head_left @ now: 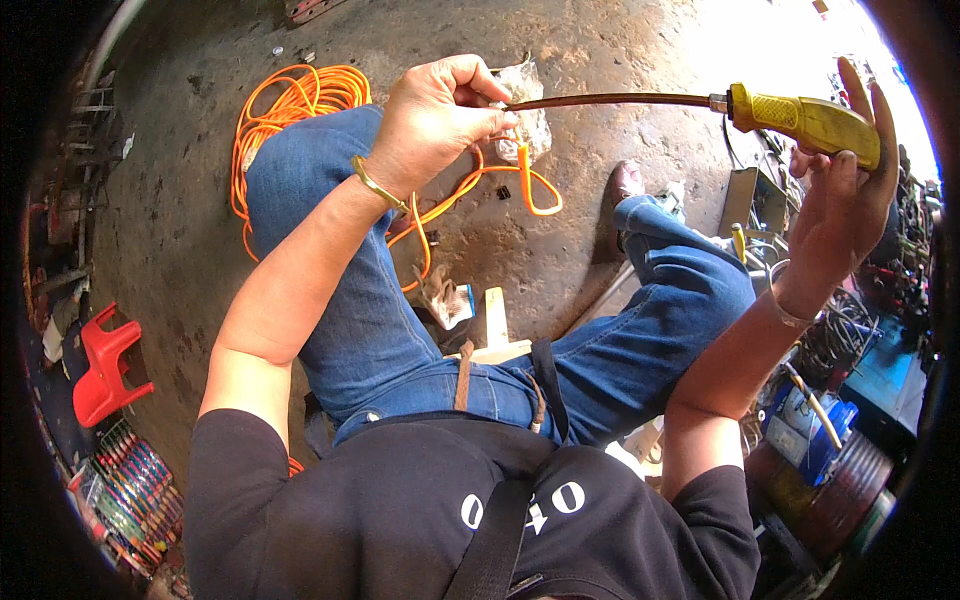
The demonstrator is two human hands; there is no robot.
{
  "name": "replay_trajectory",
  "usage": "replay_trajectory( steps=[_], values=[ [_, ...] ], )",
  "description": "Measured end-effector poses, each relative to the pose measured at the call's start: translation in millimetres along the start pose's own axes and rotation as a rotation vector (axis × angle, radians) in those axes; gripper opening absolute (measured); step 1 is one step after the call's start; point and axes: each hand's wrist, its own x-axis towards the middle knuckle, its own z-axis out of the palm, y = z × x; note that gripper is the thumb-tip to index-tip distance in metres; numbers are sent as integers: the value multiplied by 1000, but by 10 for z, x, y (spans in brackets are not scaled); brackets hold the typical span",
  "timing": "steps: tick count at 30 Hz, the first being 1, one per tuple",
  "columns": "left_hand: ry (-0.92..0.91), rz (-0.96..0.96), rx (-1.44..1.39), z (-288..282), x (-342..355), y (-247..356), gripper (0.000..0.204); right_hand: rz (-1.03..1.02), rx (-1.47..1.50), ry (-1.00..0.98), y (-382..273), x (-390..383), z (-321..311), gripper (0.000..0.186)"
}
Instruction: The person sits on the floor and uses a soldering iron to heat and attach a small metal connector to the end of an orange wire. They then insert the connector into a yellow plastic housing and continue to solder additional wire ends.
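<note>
My left hand (440,115), with a gold bangle at the wrist, pinches the stripped end of an orange cable (526,180) between thumb and fingers. The small part inside the pinch is mostly hidden. A long screwdriver (805,122) with a yellow handle and dark shaft lies level across the view, its tip meeting the left fingertips. At the handle's butt, my right hand (845,200) presses it between palm and thumb, some fingers stretched upward. Behind the tip, a crumpled clear plastic bag (535,130) lies on the floor.
A coil of orange cable (300,100) lies beyond my left knee. A red plastic stool (105,365) stands at the left, near a rack of colourful items (135,495). Tangled wires (840,325), a blue container (805,425) and a metal drum (845,490) crowd the right side.
</note>
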Motion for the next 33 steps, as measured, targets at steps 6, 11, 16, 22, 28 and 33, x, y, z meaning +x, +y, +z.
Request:
replay_trajectory(
  steps=[6,11,16,22,28,33],
  values=[
    [14,4,-11,23,-5,-12,14,-44,-204,-86,20,55,-47,61],
    [29,-7,3,14,0,-10,13,-2,237,-161,46,13,-33,52],
    [28,-7,27,18,-9,-36,13,-47,-157,-99,59,-13,-63,53],
    [52,-2,37,6,-5,-45,13,32,-24,-143,33,-28,-89,54],
    [44,-7,26,-4,-7,-33,15,-41,335,-223,-5,34,-63,53],
    [50,9,36,-7,-9,-17,15,173,-207,-100,-104,15,-36,62]
  ],
)
